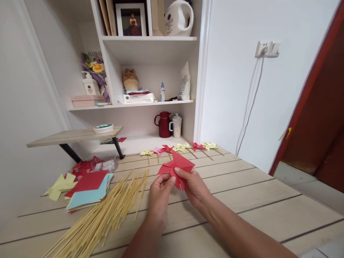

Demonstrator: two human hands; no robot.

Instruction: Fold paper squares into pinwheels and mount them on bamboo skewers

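A red paper pinwheel (pixel 185 163) is held above the table between both hands. My left hand (pixel 161 190) pinches its lower left side, thumb and fingers pressed together near the centre. With the thumb laid on the paper's middle, my right hand (pixel 195 184) grips the right side; its other fingers are hidden behind. No stick shows on this pinwheel. To the left of my hands lies a loose pile of thin wooden sticks (pixel 107 211). Beyond it is a stack of coloured paper sheets (pixel 90 195), red and light blue on top.
Several finished pinwheels on sticks, such as a red one (pixel 198 146), lie in a row along the table's back. A pale yellow paper pinwheel (pixel 60 186) and a clear box (pixel 109 165) sit at left, by a small raised shelf (pixel 77 136). A dark red jug (pixel 164 125) stands behind.
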